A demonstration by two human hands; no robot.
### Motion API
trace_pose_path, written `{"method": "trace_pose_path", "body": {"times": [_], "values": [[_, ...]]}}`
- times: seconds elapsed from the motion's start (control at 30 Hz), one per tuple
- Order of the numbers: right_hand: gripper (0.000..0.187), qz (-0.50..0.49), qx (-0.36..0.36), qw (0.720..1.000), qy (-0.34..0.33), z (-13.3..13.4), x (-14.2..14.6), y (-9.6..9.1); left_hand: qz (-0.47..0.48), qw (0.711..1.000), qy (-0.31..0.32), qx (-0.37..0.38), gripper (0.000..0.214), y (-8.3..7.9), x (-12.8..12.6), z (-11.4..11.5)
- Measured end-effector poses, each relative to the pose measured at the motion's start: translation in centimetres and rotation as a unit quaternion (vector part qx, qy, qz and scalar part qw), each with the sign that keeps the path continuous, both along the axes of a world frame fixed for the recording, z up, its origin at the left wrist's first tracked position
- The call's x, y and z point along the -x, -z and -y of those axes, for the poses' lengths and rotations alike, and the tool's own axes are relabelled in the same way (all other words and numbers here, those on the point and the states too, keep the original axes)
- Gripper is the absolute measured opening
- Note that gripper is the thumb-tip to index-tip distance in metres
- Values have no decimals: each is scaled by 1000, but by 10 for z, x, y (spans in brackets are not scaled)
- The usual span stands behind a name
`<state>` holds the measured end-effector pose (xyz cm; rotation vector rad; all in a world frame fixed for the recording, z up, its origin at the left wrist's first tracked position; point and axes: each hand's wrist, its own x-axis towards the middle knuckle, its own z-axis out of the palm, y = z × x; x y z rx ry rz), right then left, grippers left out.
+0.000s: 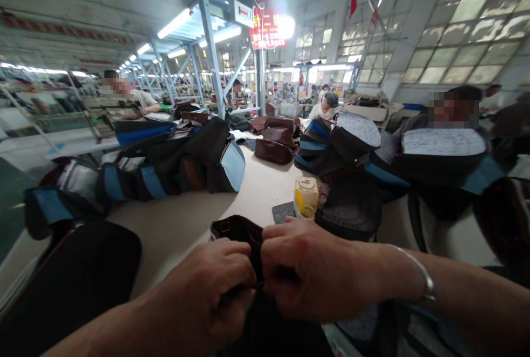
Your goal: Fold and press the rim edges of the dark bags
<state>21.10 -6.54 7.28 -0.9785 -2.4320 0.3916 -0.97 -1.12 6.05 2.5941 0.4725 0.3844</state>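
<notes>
Both of my hands are close together at the near edge of the white table, over a dark brown bag point(240, 227) with a leathery look. My left hand point(219, 285) has its fingers curled and pinched on the bag's edge. Beside it, my right hand point(306, 268) grips the same bag, knuckles up, with a silver bangle on the wrist. What lies between the fingertips is hidden. Just beyond my right hand stand a cream-coloured container point(306, 196) with a yellow patch and a small dark grey fabric piece point(284, 212).
Black-and-blue bags point(157, 175) line the left of the white table point(260, 180). More bags point(331, 142) are piled at the right, and brown bags point(275, 144) sit farther back. A large black piece point(83, 280) lies near left. Several people work around the table.
</notes>
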Motion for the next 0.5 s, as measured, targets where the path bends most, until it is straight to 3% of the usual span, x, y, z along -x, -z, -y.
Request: {"method": "trace_pose_path", "body": {"times": [0.07, 0.1, 0.17, 0.23, 0.27, 0.37, 0.5], "values": [[13, 0, -78, 996, 45, 2, 13, 1, -1, 1000, 19, -11, 15, -8, 4, -8], [13, -20, -75, 996, 43, 1, 16, 1, -4, 1000, 25, -5, 17, -11, 8, -10], [14, -93, 26, 995, -10, -7, 17, 2, -13, 999, 15, 25, 20, -14, 17, -12], [17, -159, 143, 973, -91, -20, 11, 6, -14, 997, -18, 78, 18, -13, 30, -11], [21, -179, 168, 961, -125, -27, 8, 11, -10, 993, -37, 112, 16, -11, 38, -9], [27, -217, 152, 947, -179, -44, 5, 31, -7, 979, -84, 185, 11, -4, 60, -4], [22, -282, 171, 925, -190, -44, 20, 51, -49, 964, -141, 218, 22, -8, 75, 13]]}}
